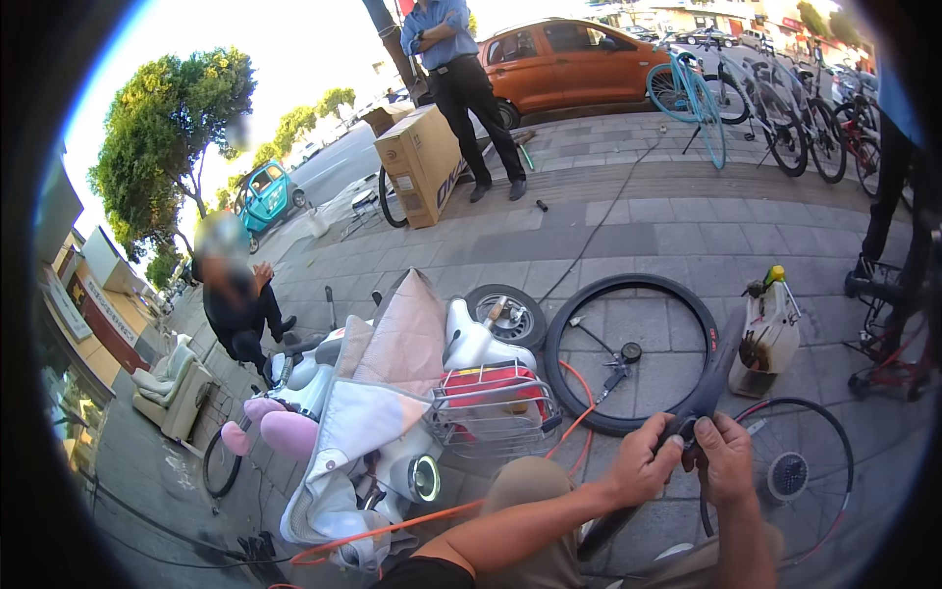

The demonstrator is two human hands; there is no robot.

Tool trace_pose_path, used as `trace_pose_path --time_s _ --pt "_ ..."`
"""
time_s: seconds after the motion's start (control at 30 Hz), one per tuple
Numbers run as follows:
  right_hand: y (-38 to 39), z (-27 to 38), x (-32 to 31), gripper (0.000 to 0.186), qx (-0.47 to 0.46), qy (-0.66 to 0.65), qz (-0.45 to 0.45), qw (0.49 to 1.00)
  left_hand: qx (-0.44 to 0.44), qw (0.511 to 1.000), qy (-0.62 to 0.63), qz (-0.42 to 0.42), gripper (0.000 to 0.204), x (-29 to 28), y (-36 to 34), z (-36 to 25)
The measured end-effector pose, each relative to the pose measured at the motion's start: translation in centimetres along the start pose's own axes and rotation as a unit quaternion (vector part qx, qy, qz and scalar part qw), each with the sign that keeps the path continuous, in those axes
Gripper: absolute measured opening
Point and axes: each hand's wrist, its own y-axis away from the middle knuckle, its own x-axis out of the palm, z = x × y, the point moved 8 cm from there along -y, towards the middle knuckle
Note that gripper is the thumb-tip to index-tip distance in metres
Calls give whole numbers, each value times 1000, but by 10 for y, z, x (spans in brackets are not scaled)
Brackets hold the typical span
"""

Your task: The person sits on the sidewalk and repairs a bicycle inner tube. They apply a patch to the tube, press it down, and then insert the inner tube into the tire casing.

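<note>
My left hand [643, 459] and my right hand [724, 457] both grip a black rubber inner tube [721, 363], close together near its valve. The tube runs from my hands up toward a white plastic jug and down past my knee. Just right of my hands lies a spoked bicycle wheel [790, 476] with a black rim. A black bicycle tyre [633, 351] lies flat on the paving beyond my hands, with a small tool inside its ring.
A white electric scooter [392, 422] with a wire basket lies on its side at left; an orange hose [579, 432] runs past it. A white jug [770, 334], a cardboard box [420, 162], parked bicycles, an orange car, a standing person and a crouching person surround the paved spot.
</note>
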Motion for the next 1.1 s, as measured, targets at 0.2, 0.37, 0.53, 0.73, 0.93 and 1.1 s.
trace_pose_path --time_s 0.2,0.37,0.53,0.73,0.93,1.1 --pt "9 6 -3 18 -26 50 -26 998 99 993 -70 -4 35 2 2 -26" --pt "22 23 -2 21 -137 169 -70 974 -3 1000 4 31 28 4 1 -16" --pt "16 3 10 22 -10 52 -14 998 28 997 53 49 27 1 2 -13" --pt "11 4 -5 19 -37 76 -23 996 0 1000 4 14 27 4 3 -10" --pt "9 6 -6 16 -38 62 -40 997 61 998 -9 24 31 7 1 -13" --pt "14 10 4 19 -76 106 -43 991 35 998 34 26 27 6 6 -15"
